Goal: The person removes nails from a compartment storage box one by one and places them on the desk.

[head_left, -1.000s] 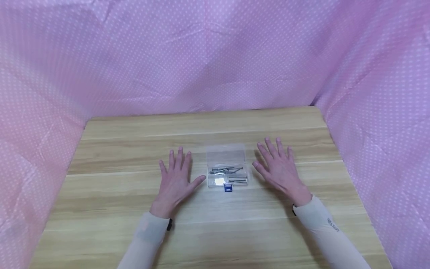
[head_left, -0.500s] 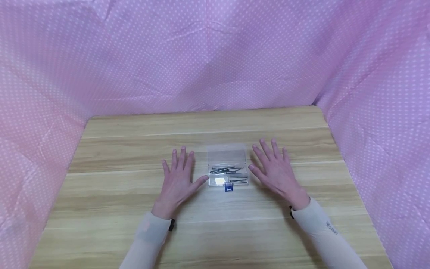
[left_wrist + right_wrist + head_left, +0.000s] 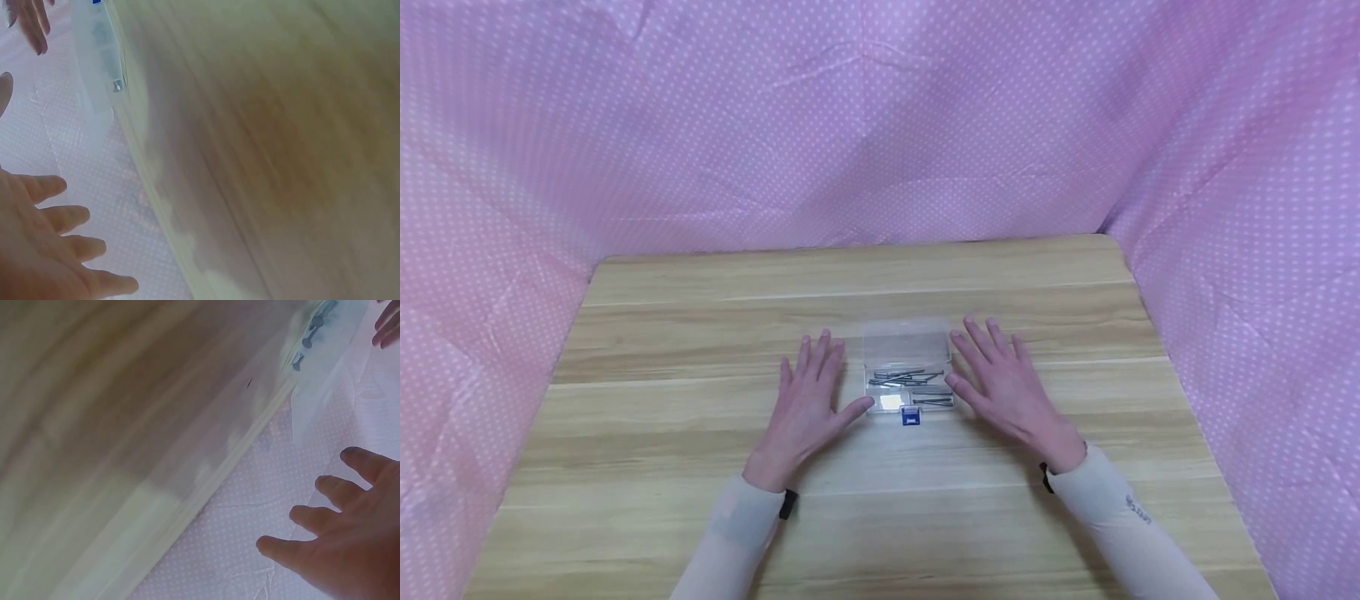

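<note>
A small clear box (image 3: 908, 369) of nails (image 3: 907, 380) sits mid-bench (image 3: 700, 333) between both hands. The left hand (image 3: 808, 400) and right hand (image 3: 1003, 386) lie flat, fingers spread, holding nothing; each thumb seems to touch the box. Squeezed unevenly, the light box could skid or pop open, scattering nails.

- We saw a light wooden table (image 3: 700, 333) with plank-like grain.
- Pink white-dotted cloth (image 3: 865, 125) hung creased behind it and along both sides.
</note>
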The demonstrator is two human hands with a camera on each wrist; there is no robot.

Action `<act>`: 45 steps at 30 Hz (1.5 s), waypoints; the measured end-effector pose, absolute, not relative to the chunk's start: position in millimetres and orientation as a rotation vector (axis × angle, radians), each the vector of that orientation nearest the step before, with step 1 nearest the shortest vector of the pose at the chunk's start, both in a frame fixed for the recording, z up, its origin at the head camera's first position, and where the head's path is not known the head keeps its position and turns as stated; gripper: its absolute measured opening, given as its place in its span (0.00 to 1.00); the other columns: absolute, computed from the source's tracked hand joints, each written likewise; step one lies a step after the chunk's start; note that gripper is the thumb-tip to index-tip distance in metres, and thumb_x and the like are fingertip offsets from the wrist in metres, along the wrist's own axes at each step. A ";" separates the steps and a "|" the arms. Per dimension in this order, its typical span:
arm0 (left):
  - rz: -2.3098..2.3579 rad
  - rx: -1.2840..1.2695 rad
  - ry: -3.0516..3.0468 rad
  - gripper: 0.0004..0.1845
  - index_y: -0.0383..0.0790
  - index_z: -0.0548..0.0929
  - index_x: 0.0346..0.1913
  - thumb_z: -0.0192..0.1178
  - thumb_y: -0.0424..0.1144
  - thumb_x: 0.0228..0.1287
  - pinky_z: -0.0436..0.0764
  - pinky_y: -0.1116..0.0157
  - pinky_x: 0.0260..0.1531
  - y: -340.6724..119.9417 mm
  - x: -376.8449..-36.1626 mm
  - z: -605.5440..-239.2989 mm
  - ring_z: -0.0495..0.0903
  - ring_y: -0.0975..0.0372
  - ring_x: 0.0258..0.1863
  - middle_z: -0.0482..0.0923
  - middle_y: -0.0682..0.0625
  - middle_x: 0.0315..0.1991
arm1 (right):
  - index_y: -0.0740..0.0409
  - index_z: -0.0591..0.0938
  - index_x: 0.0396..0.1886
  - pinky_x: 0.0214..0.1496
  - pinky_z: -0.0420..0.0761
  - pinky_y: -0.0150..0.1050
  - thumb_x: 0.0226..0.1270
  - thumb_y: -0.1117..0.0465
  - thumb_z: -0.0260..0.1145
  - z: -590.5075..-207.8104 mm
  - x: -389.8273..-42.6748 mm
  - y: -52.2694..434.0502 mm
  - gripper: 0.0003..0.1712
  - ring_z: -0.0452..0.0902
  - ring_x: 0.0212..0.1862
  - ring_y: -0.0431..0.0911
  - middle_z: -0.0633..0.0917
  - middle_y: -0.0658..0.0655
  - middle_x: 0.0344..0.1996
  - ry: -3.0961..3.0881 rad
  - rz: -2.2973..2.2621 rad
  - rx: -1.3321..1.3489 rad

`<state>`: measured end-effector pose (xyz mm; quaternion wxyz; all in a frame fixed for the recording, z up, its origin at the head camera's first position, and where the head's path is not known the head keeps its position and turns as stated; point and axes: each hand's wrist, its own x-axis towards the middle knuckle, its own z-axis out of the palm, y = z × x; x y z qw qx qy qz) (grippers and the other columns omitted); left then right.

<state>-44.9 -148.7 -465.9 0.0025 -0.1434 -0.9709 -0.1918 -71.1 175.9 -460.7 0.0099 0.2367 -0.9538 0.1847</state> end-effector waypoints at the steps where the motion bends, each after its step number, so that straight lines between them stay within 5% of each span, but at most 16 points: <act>1: -0.613 -0.458 -3.040 0.53 0.40 0.59 0.81 0.56 0.73 0.66 0.46 0.31 0.75 -148.4 -44.7 -465.7 0.43 0.40 0.81 0.45 0.41 0.84 | 0.54 0.64 0.81 0.76 0.48 0.75 0.80 0.37 0.51 -460.8 -70.8 175.1 0.40 0.47 0.81 0.67 0.56 0.62 0.82 -2.973 0.583 0.749; 24: -0.808 -0.597 -3.067 0.46 0.42 0.65 0.79 0.65 0.64 0.66 0.55 0.40 0.77 -145.2 -44.5 -466.1 0.57 0.45 0.79 0.63 0.43 0.78 | 0.55 0.83 0.64 0.75 0.64 0.65 0.76 0.50 0.65 -463.4 -63.4 161.4 0.23 0.62 0.76 0.62 0.73 0.63 0.73 -2.799 0.918 0.934; 34: -0.812 -0.631 -3.097 0.43 0.44 0.67 0.78 0.65 0.62 0.67 0.57 0.41 0.77 -143.9 -45.4 -466.6 0.59 0.46 0.78 0.65 0.43 0.78 | 0.55 0.89 0.52 0.70 0.73 0.58 0.68 0.58 0.74 -465.9 -63.7 155.5 0.14 0.73 0.69 0.56 0.80 0.59 0.66 -2.796 0.970 0.996; 45: -0.808 -0.675 -3.123 0.41 0.44 0.69 0.78 0.65 0.60 0.69 0.59 0.44 0.77 -141.5 -47.8 -466.1 0.60 0.46 0.78 0.64 0.42 0.78 | 0.54 0.91 0.44 0.68 0.75 0.54 0.66 0.59 0.76 -468.3 -64.2 149.3 0.09 0.74 0.63 0.54 0.83 0.58 0.58 -2.845 0.987 0.993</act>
